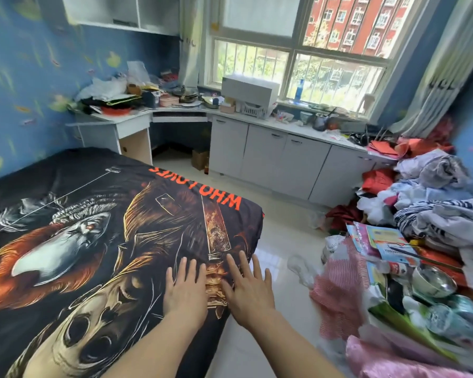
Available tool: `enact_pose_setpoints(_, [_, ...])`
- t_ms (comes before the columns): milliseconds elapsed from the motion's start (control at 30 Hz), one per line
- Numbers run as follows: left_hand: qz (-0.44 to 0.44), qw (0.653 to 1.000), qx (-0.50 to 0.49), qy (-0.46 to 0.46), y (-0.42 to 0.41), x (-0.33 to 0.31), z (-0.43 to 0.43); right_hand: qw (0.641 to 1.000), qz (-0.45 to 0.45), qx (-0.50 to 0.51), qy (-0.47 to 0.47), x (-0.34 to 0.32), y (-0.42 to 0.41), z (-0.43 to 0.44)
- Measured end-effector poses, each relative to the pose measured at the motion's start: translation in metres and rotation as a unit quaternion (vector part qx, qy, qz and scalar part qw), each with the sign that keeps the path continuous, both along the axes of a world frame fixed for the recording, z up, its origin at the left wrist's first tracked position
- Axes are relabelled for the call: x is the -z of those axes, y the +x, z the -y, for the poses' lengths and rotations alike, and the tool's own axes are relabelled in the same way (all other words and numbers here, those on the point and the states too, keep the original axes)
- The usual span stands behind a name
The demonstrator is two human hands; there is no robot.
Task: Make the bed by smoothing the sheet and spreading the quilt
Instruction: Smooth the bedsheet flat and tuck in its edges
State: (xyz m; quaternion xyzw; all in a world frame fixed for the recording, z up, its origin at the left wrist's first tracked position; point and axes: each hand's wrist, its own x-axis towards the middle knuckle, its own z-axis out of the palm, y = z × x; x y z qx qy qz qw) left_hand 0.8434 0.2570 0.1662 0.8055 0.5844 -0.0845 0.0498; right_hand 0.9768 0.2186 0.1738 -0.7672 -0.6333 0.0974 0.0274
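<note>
A black quilt [74, 214] printed with orange, brown and skull-like figures and red letters lies spread flat over the bed, filling the left half of the view. My left hand [185, 293] rests palm down on it near the bed's right edge, fingers apart. Beside it, my right hand [248, 289] lies flat too, fingers spread, over the quilt's edge where it drops toward the floor. Neither hand grips the cloth. The sheet underneath is hidden.
A pale tiled floor [279, 241] runs along the bed's right side. A heap of clothes, papers and bowls [421, 241] crowds the right. White cabinets [271, 156] and a cluttered desk [126, 105] line the far wall under a window.
</note>
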Motion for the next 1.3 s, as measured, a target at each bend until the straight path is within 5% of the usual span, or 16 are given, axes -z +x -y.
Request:
enact_pose_setpoints(400, [0.004, 0.999, 0.031, 0.034, -0.034, -0.049, 0.142, 1.000, 0.002, 0.017, 0.024, -0.047, -0.033, 0.152])
enact_pose_setpoints(900, [0.031, 0.974, 0.206, 0.084, -0.016, -0.102, 0.241, 0.978, 0.007, 0.202, 0.052, -0.094, -0.049, 0.307])
enact_pose_setpoints(1300, [0.074, 0.926, 0.366, 0.060, 0.064, -0.101, 0.340, 0.927, 0.041, 0.370, 0.042, -0.114, 0.002, 0.444])
